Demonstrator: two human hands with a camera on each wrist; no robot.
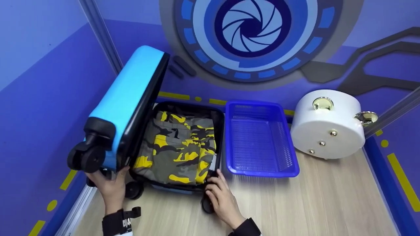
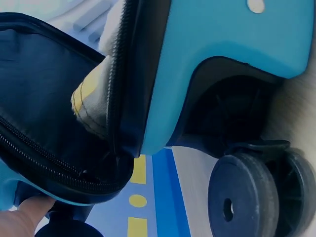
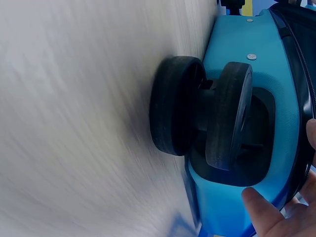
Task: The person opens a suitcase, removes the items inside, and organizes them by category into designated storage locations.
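A light-blue suitcase lies open on the floor, its lid raised and leaning to the left. Folded camouflage clothing in grey, black and yellow fills the suitcase base. My left hand holds the lid's lower corner beside a black caster wheel; part of its fingers is hidden behind the wheel. At the near right corner of the base, my right hand grips the rim, fingers over the edge. A caster wheel sits close to that hand in the right wrist view.
Right of the suitcase stands a blue plastic basket with perforated sides. Farther right is a white round drum-like object with gold fittings. A blue patterned wall runs behind them, and another wall borders the left side.
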